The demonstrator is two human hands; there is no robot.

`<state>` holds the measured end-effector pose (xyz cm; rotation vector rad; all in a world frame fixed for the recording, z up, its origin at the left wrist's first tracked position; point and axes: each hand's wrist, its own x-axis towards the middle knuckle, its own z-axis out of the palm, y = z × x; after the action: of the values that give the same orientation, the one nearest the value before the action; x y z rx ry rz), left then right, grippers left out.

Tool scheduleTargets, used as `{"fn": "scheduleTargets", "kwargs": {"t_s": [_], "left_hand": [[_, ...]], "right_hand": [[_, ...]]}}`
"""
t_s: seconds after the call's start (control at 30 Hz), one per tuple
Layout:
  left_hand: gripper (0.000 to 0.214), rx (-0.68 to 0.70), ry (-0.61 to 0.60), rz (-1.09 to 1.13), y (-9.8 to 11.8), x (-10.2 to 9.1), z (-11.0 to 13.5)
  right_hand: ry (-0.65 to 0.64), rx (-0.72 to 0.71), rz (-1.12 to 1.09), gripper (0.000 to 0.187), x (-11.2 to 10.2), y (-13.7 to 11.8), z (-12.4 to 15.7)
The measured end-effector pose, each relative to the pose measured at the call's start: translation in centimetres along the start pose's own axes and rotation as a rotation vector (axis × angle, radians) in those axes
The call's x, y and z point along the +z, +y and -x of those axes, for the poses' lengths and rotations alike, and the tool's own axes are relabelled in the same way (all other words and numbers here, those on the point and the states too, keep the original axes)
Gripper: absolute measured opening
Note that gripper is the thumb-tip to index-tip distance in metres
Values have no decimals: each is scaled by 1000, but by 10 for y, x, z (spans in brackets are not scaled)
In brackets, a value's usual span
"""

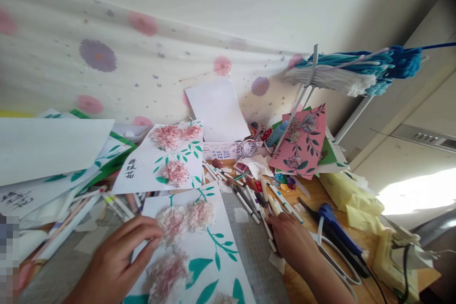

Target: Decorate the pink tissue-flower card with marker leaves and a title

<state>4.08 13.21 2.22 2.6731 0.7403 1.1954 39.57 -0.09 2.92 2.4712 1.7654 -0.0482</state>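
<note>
My left hand point(119, 259) lies on the left edge of a white card point(199, 251) painted with green leaves and pink tissue flowers, its fingers spread and the fingertips touching a pink flower point(173, 223). My right hand point(290, 240) reaches into a pile of pens and markers point(249, 197) to the right of the card. Its fingers are curled down among the pens and mostly hidden, so I cannot make out whether they hold one.
A second flower card point(167, 159) and a pink card point(302, 140) lie farther back. A blue glue gun point(337, 230) with its cord sits at right, beside yellow tissue packs point(351, 194). Papers point(46, 147) pile at left. A floral cloth point(107, 57) hangs behind.
</note>
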Motion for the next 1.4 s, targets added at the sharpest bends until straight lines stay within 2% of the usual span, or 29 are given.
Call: {"fn": "scheduleTargets", "kwargs": {"t_s": [0.23, 0.4, 0.6, 0.7, 0.8, 0.97, 1.07, 1.23, 1.4], "left_hand": [[7, 22, -28, -9, -4, -3, 6], [13, -81, 7, 60, -2, 1, 8], [8, 32, -50, -24, -5, -2, 6], [9, 40, -49, -54, -8, -3, 4], [9, 39, -36, -63, -7, -3, 4], [13, -24, -23, -19, 3, 0, 6], [16, -97, -6, 35, 10, 2, 6], [16, -65, 19, 33, 11, 2, 3], [15, -40, 19, 15, 9, -1, 2]], "right_hand": [[18, 99, -64, 26, 1, -2, -2], [48, 144, -120, 18, 3, -1, -2], [132, 159, -262, 14, 8, 5, -2], [215, 175, -422, 17, 7, 9, -3], [268, 147, -677, 19, 6, 6, -3], [197, 18, -1209, 29, 4, -21, -4], [179, -13, -1432, 30, 3, -35, -4], [231, 35, -1657, 26, 5, -31, -7], [444, 175, -1757, 42, 13, -13, -16]]}}
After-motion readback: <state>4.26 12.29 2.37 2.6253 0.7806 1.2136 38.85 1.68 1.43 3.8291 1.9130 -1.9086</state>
